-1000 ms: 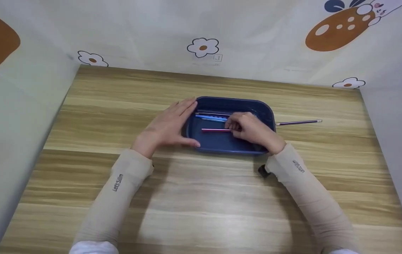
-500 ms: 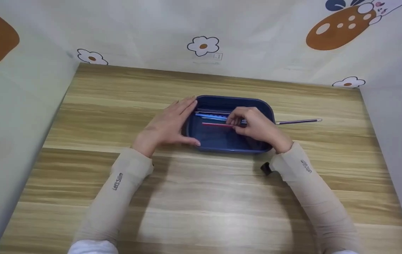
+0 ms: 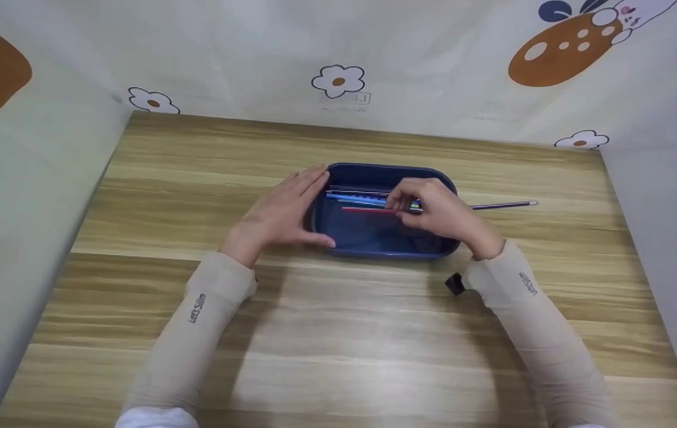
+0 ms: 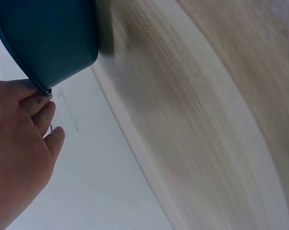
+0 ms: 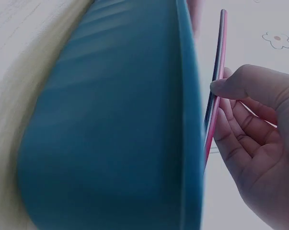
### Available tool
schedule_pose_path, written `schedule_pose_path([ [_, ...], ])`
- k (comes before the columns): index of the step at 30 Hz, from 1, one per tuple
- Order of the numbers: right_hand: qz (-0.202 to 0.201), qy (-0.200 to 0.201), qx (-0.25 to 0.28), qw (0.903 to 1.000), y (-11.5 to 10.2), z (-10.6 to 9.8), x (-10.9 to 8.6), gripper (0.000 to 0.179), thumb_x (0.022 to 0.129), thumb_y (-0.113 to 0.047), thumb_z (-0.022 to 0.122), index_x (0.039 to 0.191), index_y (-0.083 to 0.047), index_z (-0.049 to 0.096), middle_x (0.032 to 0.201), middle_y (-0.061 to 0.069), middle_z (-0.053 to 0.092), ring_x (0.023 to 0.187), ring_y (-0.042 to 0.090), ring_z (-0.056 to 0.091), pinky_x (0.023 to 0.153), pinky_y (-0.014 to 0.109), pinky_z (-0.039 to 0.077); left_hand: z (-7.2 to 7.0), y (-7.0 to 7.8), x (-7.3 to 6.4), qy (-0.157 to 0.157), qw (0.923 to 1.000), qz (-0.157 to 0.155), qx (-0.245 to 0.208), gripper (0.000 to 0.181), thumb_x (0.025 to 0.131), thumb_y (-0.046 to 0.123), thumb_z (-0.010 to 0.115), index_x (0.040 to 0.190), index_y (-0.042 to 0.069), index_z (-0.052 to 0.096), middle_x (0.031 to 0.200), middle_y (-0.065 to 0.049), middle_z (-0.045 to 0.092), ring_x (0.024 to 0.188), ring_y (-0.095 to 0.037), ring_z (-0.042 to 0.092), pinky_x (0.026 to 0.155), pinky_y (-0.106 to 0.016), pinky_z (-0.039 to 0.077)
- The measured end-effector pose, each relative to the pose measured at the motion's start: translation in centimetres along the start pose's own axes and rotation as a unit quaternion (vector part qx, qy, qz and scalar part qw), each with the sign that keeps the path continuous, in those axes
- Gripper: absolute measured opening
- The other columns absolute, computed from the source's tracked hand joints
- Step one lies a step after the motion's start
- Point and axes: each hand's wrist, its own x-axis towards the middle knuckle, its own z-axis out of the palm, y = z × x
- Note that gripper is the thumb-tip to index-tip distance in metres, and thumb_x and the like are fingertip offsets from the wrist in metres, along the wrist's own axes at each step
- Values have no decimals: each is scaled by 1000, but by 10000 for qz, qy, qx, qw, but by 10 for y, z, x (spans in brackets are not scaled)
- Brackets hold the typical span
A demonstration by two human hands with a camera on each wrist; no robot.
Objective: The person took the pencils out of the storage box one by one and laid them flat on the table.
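A dark blue plastic box [image 3: 386, 254] stands on the table, its outer wall [image 5: 110, 120] filling much of the right wrist view. My left hand [image 3: 279, 211] rests against the box's left end with fingers straight and thumb spread, touching the rim [image 4: 41, 88]. Over the box, my right hand [image 3: 430, 205] pinches a red pencil with a dark stripe [image 5: 216, 91] between thumb and fingers. That pencil points left, its far end partly hidden by the hand. Behind it, several blue and dark pencils [image 3: 353, 196] lie side by side inside the box.
A dark pencil with a pale end [image 3: 504, 205] lies on the wood-grain table [image 3: 350, 345], right of the box. A patterned curtain [image 3: 243, 65] closes off the back, and pale panels stand at both sides.
My right hand has lifted slightly and moved toward the back with the red pencil, nearer the other pencils. The left hand and the box keep their places.
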Motion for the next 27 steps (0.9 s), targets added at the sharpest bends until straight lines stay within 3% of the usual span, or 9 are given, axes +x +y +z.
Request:
schedule_pose_path([
  [4,-94,-1,2,10000,0,-3,-3,16,86,2,69,100,-5,71,96,8,72,85,19,68,77,44,60,0,0,0,28,10000,41,0,129,71,87,58,161,9,7,170,-8,4,158,-24,7,131,-43,10],
  [11,-261,73,-16,9996,2,-8,-9,18,84,4,69,99,-6,72,94,6,72,83,16,65,73,28,57,1,0,1,104,9999,113,-6,127,73,81,63,161,7,10,170,-8,6,157,-23,10,131,-42,10],
  [18,-260,54,51,9996,-4,-15,-16,18,85,5,69,100,-6,71,96,6,71,86,17,66,76,37,59,-1,0,0,44,10000,71,11,128,72,84,61,161,8,8,170,-6,4,157,-23,9,131,-42,10],
  [27,4,102,135,9999,-10,-26,-23,19,87,6,67,101,-7,70,101,5,70,90,18,65,80,30,57,-1,0,0,47,10000,41,38,128,72,85,59,161,8,9,170,-7,4,157,-23,8,131,-43,10],
])
